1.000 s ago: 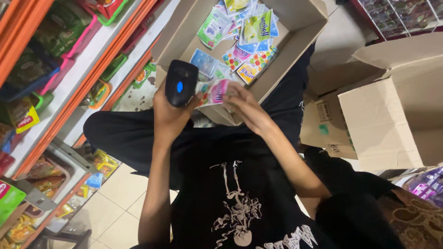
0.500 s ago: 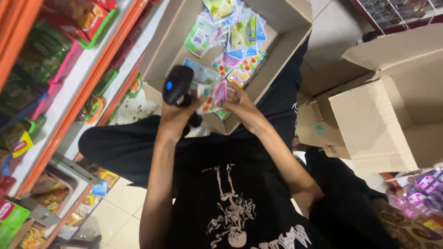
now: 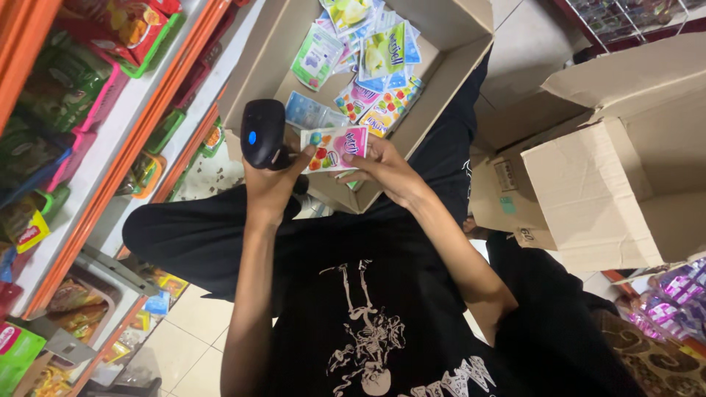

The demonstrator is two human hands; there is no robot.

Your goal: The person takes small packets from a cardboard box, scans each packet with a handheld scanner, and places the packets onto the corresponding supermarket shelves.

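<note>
My left hand (image 3: 271, 184) grips a black scanner (image 3: 262, 134) with a blue light, thumb touching a pink sachet (image 3: 334, 148). My right hand (image 3: 382, 170) pinches that sachet's other end. Just beyond them is an open carton (image 3: 254, 73) of mixed sachets (image 3: 371, 55). Shelves (image 3: 110, 125) run along my left, and another box (image 3: 610, 184) stands to my right.

Tiled floor (image 3: 187, 334): bears big cardboard box (image 3: 618, 176) (flaps open), orange shelf rack (image 3: 110, 162) alongside.
</note>
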